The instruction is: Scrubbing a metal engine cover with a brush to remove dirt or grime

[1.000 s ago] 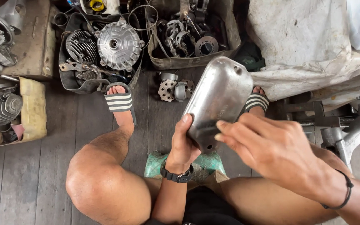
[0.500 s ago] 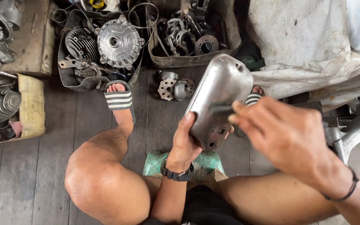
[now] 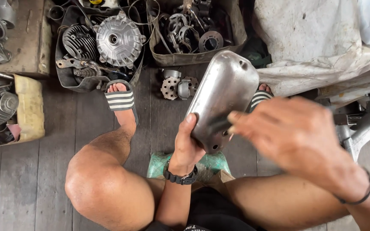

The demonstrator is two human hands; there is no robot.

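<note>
Our left hand (image 3: 187,147) gripped the lower edge of a curved metal cover (image 3: 223,96), held tilted above the plank floor (image 3: 18,184). Our right hand (image 3: 294,132), blurred, pinched a dark tool (image 3: 216,127) against it. Beyond lay a loose sprocket part (image 3: 177,87) and 2 bins (image 3: 63,72) of engine parts.
</note>
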